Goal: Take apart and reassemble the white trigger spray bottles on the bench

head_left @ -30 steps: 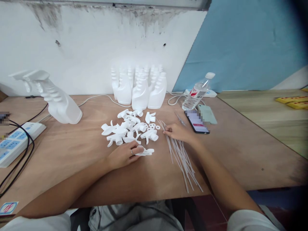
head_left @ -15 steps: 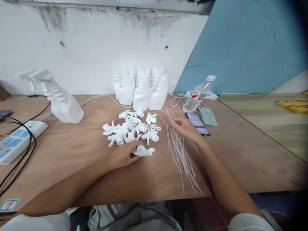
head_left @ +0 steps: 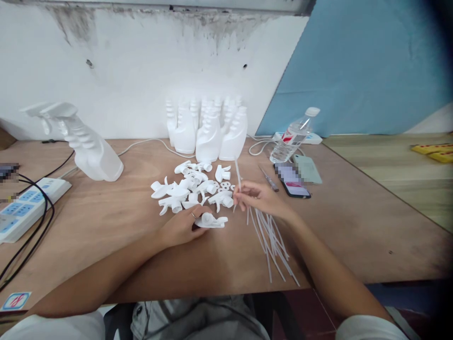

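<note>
Fingertips of my right hand (head_left: 260, 198) pinch one dip tube (head_left: 237, 174) upright beside the tube pile (head_left: 272, 241). My left hand (head_left: 180, 227) clasps a trigger head (head_left: 211, 220) on the table (head_left: 106, 222). Joining them, I judge, needs the tube's end aimed at the head's socket.

Spray heads (head_left: 193, 186) lie on the table (head_left: 106, 222), with bottles (head_left: 208, 130) behind them and tubes (head_left: 272, 236) to their right. A power strip (head_left: 24, 208) lies far left.

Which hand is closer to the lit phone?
Right. The right hand, pinching a thin tube, is just left of the lit phone; the left hand lies farther left, gripping a trigger head.
</note>
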`<act>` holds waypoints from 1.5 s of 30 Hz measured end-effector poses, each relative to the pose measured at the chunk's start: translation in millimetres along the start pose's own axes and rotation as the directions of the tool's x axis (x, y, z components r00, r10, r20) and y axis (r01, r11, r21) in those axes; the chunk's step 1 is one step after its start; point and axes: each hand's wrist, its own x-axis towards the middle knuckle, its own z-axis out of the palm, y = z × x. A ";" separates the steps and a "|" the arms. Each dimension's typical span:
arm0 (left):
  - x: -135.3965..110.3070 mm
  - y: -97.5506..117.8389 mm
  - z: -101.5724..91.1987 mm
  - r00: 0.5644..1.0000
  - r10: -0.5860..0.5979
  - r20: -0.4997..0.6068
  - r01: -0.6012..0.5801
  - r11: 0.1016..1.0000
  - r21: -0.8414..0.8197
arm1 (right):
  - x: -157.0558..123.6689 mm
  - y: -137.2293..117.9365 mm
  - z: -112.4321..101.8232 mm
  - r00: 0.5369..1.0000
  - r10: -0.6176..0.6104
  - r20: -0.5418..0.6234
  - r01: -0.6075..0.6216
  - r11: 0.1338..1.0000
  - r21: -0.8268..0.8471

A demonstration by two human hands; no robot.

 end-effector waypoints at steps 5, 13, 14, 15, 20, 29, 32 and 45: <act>-0.1 -0.4 -0.5 1.000 0.019 0.005 -0.020 0.999 0.033 | 5.2 2.9 -5.9 0.974 0.129 0.188 -0.112 0.989 -0.098; -0.2 -1.5 -1.0 0.999 0.043 0.015 -0.044 0.997 0.066 | 1.5 -9.9 28.4 0.999 -0.053 0.008 0.049 0.963 0.266; -0.3 -1.9 -1.0 0.999 0.047 0.018 -0.049 0.996 0.073 | 2.2 -7.3 35.2 0.997 -0.072 -0.020 0.075 0.961 0.266; -0.5 -2.3 -0.8 0.998 0.051 0.022 -0.053 0.995 0.082 | 3.1 -4.4 41.4 0.994 -0.095 -0.051 0.105 0.961 0.257; -1.6 -4.9 0.8 0.997 0.074 0.006 -0.075 0.992 0.106 | 6.2 3.8 57.5 0.987 -0.128 -0.100 0.144 0.974 0.173; -2.3 -6.1 1.6 0.998 0.060 -0.001 -0.059 0.992 0.110 | 5.3 5.1 61.5 0.973 -0.224 -0.056 0.224 0.975 -0.015; -2.4 -7.7 3.0 0.997 0.074 -0.025 -0.071 0.989 0.126 | 6.9 10.0 65.9 0.931 -0.362 -0.038 0.356 0.927 -0.116; -1.8 -8.6 2.4 0.996 0.090 0.003 -0.090 0.993 0.077 | 11.3 11.8 81.6 0.846 -0.533 0.020 0.509 0.795 -0.329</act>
